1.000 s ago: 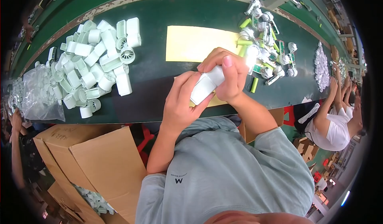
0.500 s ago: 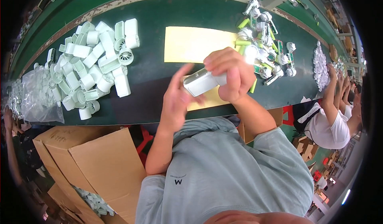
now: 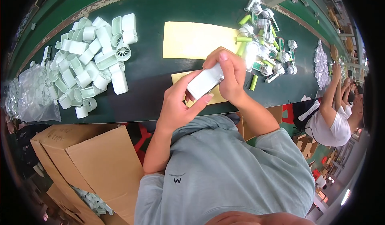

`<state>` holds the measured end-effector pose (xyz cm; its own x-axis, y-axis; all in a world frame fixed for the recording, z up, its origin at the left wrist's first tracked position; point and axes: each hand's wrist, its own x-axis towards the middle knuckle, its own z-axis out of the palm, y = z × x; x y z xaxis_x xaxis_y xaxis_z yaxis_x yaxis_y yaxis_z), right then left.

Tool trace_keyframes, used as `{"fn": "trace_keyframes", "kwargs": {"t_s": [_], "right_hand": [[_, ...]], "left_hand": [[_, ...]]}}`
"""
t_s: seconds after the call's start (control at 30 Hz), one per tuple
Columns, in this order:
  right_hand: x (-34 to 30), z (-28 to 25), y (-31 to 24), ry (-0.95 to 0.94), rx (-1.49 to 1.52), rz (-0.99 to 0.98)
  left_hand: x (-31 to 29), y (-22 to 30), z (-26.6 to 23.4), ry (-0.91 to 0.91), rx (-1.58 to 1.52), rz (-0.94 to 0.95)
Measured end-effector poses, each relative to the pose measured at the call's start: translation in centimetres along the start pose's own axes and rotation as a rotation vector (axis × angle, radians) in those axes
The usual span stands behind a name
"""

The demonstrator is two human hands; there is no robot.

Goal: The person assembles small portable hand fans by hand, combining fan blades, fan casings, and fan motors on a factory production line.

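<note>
Between my two hands, over the near yellow sheet (image 3: 217,96), is a small white plastic housing (image 3: 205,82), tilted with its boxy end toward the lower left. My left hand (image 3: 176,104) grips that end, thumb below and fingers along its far side. Wrapped around the upper right end, my right hand (image 3: 229,73) presses its thumb near the edge and hides that part. At the left lies a pile of pale green plastic housings (image 3: 82,48), some with round spoked grilles. Right of my hands are wired assemblies (image 3: 266,36) with white round parts, circuit boards and lime-green cylinders.
A larger yellow sheet (image 3: 196,40) lies beyond my hands on the dark green table (image 3: 150,70). Clear plastic bags (image 3: 37,96) sit at the far left. A cardboard box (image 3: 105,157) stands below the table's near edge. Co-workers' arms (image 3: 329,86) reach in at the right.
The housing has turned in my hands, showing a broad white face instead of a shiny edge. My left hand, blurred before, now holds its lower end steadily.
</note>
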<state>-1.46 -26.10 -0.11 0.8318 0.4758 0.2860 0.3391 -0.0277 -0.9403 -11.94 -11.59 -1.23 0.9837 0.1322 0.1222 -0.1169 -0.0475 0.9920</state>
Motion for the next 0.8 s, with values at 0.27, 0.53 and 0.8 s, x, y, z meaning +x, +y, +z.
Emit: {"fn": "trace_keyframes", "kwargs": {"t_s": [0.27, 0.53, 0.8], "right_hand": [[0.3, 0.3, -0.7, 0.057, -0.070, -0.078], [2.3, 0.3, -2.1, -0.109, -0.165, 0.104], [5.1, -0.4, -3.6, -0.388, -0.137, 0.019]], "left_hand": [[0.1, -0.9, 0.3, 0.112, 0.177, 0.232], [0.5, -0.6, 0.1, 0.103, -0.071, -0.021], [0.5, -0.3, -1.5, 0.187, -0.301, -0.081]]}}
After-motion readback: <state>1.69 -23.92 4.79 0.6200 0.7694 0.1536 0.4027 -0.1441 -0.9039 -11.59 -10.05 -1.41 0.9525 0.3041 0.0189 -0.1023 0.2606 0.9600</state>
